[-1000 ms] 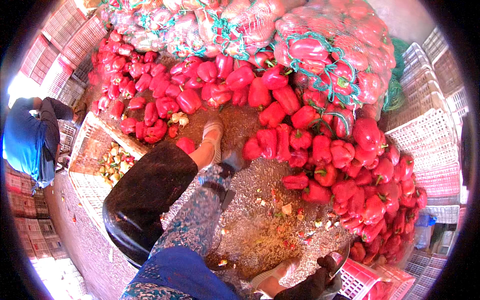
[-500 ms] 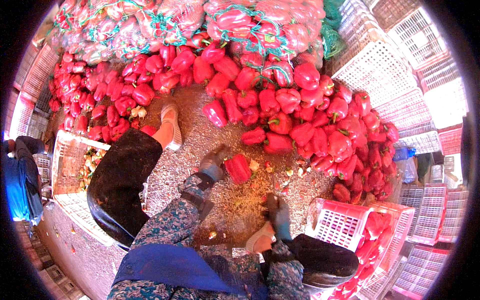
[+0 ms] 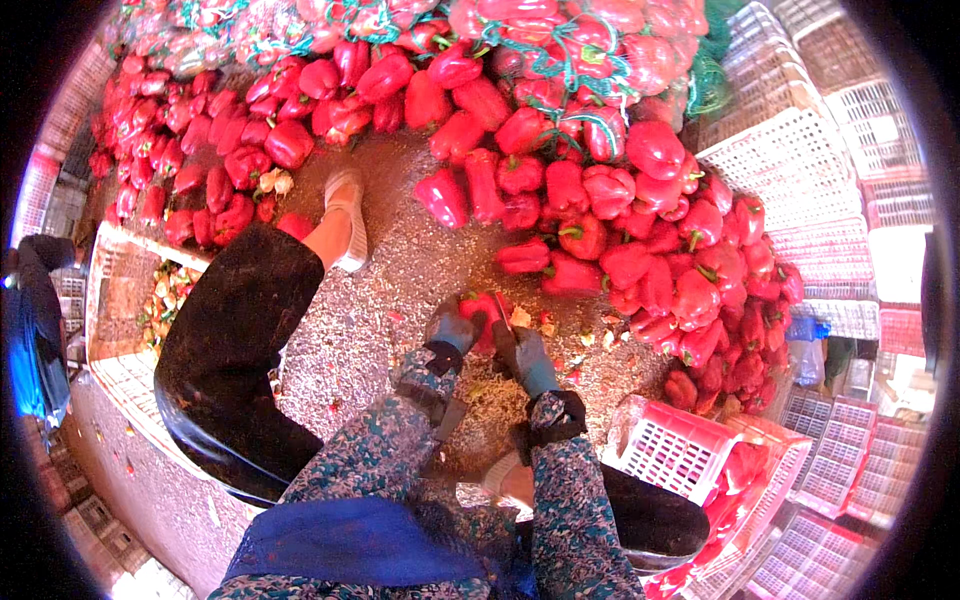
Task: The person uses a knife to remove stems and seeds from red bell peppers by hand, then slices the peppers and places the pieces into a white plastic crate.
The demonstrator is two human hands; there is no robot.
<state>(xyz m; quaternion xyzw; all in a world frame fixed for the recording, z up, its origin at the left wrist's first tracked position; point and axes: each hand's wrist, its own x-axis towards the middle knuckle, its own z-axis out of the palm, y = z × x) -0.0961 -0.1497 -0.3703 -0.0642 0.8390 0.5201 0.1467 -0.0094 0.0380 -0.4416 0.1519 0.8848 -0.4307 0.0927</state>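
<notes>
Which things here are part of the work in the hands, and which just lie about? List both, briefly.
In hand:
- left hand, gloved, on the red pepper
- right hand, gloved, against the same pepper
- pink crate with peppers, by the right arm

Lying about:
- pile of peppers on the ground
- netted sacks of peppers
- stacked white crates
- crate of scraps at left
</notes>
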